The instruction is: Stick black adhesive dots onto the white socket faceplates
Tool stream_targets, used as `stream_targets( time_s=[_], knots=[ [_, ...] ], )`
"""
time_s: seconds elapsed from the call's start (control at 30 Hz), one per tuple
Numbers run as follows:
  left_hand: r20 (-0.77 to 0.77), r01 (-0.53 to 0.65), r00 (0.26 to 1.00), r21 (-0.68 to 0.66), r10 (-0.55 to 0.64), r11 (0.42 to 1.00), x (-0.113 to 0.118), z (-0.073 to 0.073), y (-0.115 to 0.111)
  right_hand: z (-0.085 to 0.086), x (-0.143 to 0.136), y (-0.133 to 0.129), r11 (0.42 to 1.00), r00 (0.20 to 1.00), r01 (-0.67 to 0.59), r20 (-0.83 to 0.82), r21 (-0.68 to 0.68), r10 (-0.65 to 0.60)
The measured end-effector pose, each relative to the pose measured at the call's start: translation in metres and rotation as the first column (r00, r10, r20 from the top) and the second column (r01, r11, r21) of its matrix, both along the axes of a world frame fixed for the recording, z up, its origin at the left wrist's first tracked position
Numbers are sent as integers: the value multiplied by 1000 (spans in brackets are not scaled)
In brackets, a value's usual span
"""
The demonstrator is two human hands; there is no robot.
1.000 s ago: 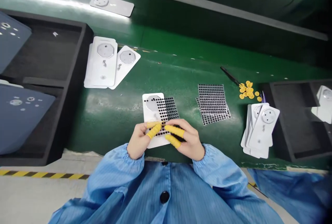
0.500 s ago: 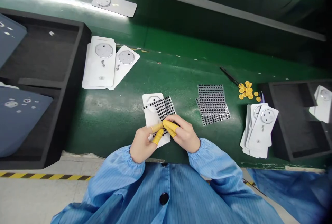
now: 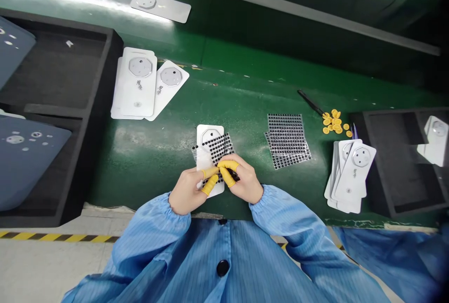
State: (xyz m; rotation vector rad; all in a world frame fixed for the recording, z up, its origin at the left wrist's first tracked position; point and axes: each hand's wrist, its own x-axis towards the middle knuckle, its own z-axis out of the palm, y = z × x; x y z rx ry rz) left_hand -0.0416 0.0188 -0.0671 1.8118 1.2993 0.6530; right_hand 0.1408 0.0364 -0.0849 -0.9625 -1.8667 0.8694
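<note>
A clear sheet of small black dots [image 3: 219, 146] lies tilted across a white panel [image 3: 205, 152] with an octagonal camera ring, at the table's front. My left hand [image 3: 187, 191], yellow cots on its thumb and forefinger, is closed on the sheet's lower left part. From the other side my right hand [image 3: 246, 182], also in yellow cots, pinches the sheet with thumb and forefinger; the tips of both hands meet. What lies exactly between the right fingertips is hidden. Black dots show through the gap between the right thumb and forefinger.
More dot sheets [image 3: 288, 140] lie to the right, near tweezers [image 3: 310, 102] and loose yellow finger cots [image 3: 335, 123]. White panels are stacked at right [image 3: 354, 172] and left [image 3: 136, 85]; one panel [image 3: 161, 6] lies at the back. Black trays stand at left [image 3: 114, 60] and right [image 3: 380, 162].
Both hands and the dot sheet have shifted slightly left. The white panel beneath now stands straighter. My right thumb and forefinger have bent into a rounder pinch.
</note>
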Motion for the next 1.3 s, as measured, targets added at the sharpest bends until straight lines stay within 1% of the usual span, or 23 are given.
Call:
stream_targets(
  time_s=[0.07, 0.17, 0.3, 0.33, 0.37, 0.43, 0.5, 0.53, 0.57, 0.6, 0.63, 0.67, 0.7, 0.73, 0.77, 0.8, 0.83, 0.93, 1.0, 1.07, 1.17, 1.23, 1.3],
  knots=[
    [-6, 12, 1000, 1, -12, 1000, -3, 0, 2, 2, -4, 0, 998, 999, 27, -29, -55, -29],
    [-16, 22, 1000, -4, -22, 1000, -7, 1, 4, 5, -6, -1, 997, 998, 47, -30, -67, -49],
    [-20, 37, 999, -36, -38, 999, -6, 5, 6, 5, -2, -1, 999, 999, -30, 18, -17, 30],
    [-17, 42, 999, -46, -43, 998, -5, 6, 7, 5, -2, 0, 999, 999, -32, 27, -18, 33],
    [-10, 47, 999, -56, -47, 997, -4, 7, 8, 5, -2, 1, 999, 999, -12, 29, -30, 13],
    [3, 54, 999, -68, -54, 996, -4, 9, 9, 4, -3, 2, 994, 997, 82, 17, -76, -81],
    [24, 46, 999, -99, -44, 994, -12, 11, 9, 3, -3, 3, 985, 988, 152, 14, -86, -151],
    [32, 20, 999, -129, -16, 991, -19, 13, 8, 2, -3, 3, 985, 987, 159, 17, -72, -158],
    [28, -39, 999, -162, 44, 986, -28, 15, 7, 2, -2, 3, 987, 988, 154, 13, -54, -154],
    [7, -134, 991, -187, 137, 973, -37, 18, 3, 1, -1, 2, 989, 990, 142, 13, -26, -142],
    [-22, -257, 966, -192, 258, 947, -47, 22, -1, 1, 1, 1, 992, 991, 128, 22, 15, -129],
    [-33, -388, 921, -168, 389, 906, -54, 25, -6, 3, 2, 0, 991, 992, 121, 38, 63, -124],
    [-12, -494, 867, -137, 498, 859, -59, 30, -11, 5, 3, 0, 986, 990, 122, 59, 112, -130],
    [46, -557, 823, -128, 566, 821, -60, 35, -15, 10, 4, 1, 978, 986, 132, 80, 160, -146],
    [126, -573, 797, -149, 590, 806, -57, 39, -19, 16, 3, 2, 967, 981, 147, 96, 207, -170],
    [211, -549, 788, -186, 579, 815, -51, 44, -22, 24, 1, 3, 954, 975, 164, 103, 250, -195],
    [282, -501, 787, -225, 548, 836, -41, 48, -24, 33, -1, 4, 941, 971, 179, 101, 287, -216],
    [402, -358, 803, -266, 441, 895, -7, 59, -25, 60, -11, 9, 899, 967, 178, 99, 400, -236],
    [484, -267, 788, -289, 381, 919, 11, 64, -25, 74, -14, 10, 894, 967, 145, 129, 425, -218],
    [571, -186, 740, -335, 356, 924, 23, 68, -25, 83, -13, 8, 903, 965, 107, 176, 415, -195],
    [643, -164, 667, -366, 376, 916, 31, 70, -26, 88, -6, 3, 915, 948, 109, 236, 387, -213],
    [651, -196, 649, -358, 394, 913, 36, 71, -27, 88, 0, -2, 907, 944, 128, 231, 401, -236],
    [646, -238, 646, -336, 407, 911, 40, 71, -29, 89, 4, -6, 908, 947, 121, 227, 400, -226]
  ],
)
